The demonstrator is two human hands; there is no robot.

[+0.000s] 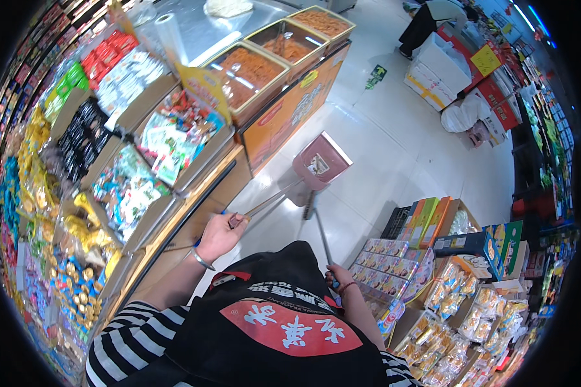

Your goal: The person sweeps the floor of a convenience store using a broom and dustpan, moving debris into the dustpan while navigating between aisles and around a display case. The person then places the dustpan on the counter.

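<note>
My left hand (221,235) is closed around the end of the long handle of a pink dustpan (323,162). The dustpan is out over the tiled floor ahead of me, with a sticker on its face. In my right hand (338,279) is the blue-tipped grip of a broom (322,234). The grey broom handle runs forward, and the narrow dark brush head lies just short of the dustpan. Whether the bristles touch the floor I cannot tell. A black apron with a red printed panel covers my front.
Candy bins (184,130) line my left, beside clear-lidded tubs of orange food (252,72). Boxed goods (387,266) and packaged snacks (440,334) are stacked on my right. Further off, a person (433,22) bends by white foam boxes (438,67). A green arrow marker (375,76) is on the floor.
</note>
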